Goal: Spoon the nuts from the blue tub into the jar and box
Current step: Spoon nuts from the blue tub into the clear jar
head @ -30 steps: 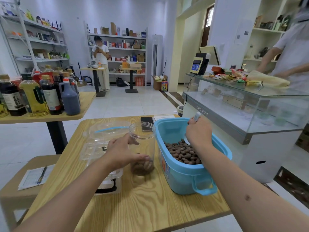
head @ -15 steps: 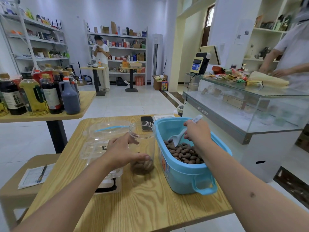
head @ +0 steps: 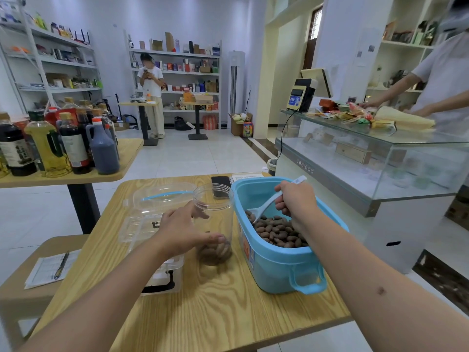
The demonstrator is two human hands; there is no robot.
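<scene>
A blue tub (head: 276, 265) of brown nuts (head: 275, 231) stands on the wooden table (head: 215, 308), right of centre. My right hand (head: 295, 199) grips a white spoon (head: 264, 207) whose bowl dips into the nuts at the tub's left side. Left of the tub stands a clear jar (head: 215, 212) with a few nuts at its bottom. My left hand (head: 182, 228) holds the jar, fingers and thumb curled round its side. A clear plastic box (head: 152, 224) with an open lid lies left of the jar, partly hidden by my left forearm.
A black phone (head: 221, 185) lies behind the jar. To the right stands a glass counter (head: 368, 158) with a person working at it. A side table (head: 76, 174) with several bottles is at the left, and a stool holding paper and pen (head: 59, 265). Another person stands by far shelves.
My right hand has lifted out of the tub's middle and tilted the spoon, so its bowl now shows at the left side of the nuts. My left hand stays on the jar.
</scene>
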